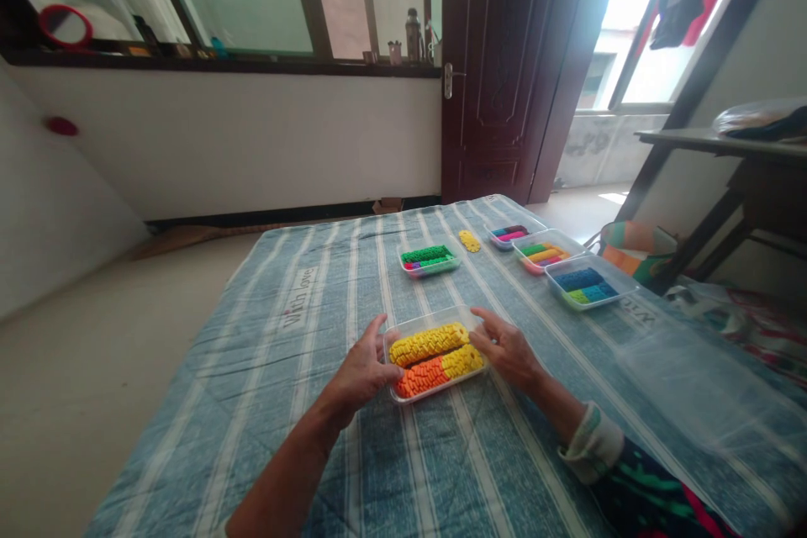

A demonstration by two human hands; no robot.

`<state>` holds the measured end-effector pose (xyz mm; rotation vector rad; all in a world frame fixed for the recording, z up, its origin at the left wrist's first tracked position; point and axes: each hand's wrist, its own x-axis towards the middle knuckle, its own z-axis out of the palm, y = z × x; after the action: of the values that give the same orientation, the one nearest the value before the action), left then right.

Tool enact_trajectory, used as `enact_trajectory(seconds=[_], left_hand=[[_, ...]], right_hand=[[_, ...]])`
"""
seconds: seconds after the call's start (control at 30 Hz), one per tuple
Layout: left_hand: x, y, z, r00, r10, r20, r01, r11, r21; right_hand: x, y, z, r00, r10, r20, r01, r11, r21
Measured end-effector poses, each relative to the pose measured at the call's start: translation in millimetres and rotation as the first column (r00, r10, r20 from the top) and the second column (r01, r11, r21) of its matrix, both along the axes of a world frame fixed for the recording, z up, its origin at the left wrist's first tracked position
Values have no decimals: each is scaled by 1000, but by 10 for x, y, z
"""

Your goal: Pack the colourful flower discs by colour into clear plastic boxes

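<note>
A clear plastic container (pixel 435 391) sits on the striped cloth in front of me. Inside lie two ridged rows of small stacked pieces: a yellow row (pixel 429 343) at the back and, nearer me, a row that is orange (pixel 421 377) on the left and yellow on the right. My left hand (pixel 362 366) grips the container's left end, thumb over the rim, index finger raised. At the opposite end, my right hand (pixel 508 349) holds the rim, its fingertips by the yellow pieces. Some fingers of both hands are hidden.
Further back stand a container with green rows (pixel 429 259), a loose yellow piece stack (pixel 469 241), and several filled containers, one with blue rows (pixel 583 286). Clear plastic sheets or lids (pixel 712 387) lie right. Beyond are a dark door (pixel 492 67) and a side table (pixel 693 140).
</note>
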<state>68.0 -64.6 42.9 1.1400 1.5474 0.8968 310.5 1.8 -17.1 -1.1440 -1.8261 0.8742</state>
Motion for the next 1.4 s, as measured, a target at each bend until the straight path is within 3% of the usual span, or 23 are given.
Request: enact_trajectory(seconds=[0.2, 0.5, 0.83, 1.17, 1.3, 1.4], left_hand=[[121, -49, 91, 999, -9, -53, 9, 1000, 4], [78, -36, -47, 977, -31, -213, 48, 996, 73], [110, -23, -12, 997, 19, -77, -17, 999, 32], [104, -32, -38, 999, 44, 2, -44, 999, 9], [106, -29, -46, 996, 73, 44, -73, 997, -1], [92, -31, -63, 995, 64, 77, -65, 998, 10]], right_hand=[[26, -54, 43, 1000, -5, 16, 5, 1000, -12], [18, -74, 65, 1000, -22, 10, 22, 1000, 2], [4, -109, 14, 999, -54, -4, 54, 998, -25], [51, -125, 46, 991, -68, 116, 63, 997, 45], [81, -135, 77, 984, -112, 138, 79, 971, 228], [88, -197, 218, 977, -161, 138, 79, 883, 463]])
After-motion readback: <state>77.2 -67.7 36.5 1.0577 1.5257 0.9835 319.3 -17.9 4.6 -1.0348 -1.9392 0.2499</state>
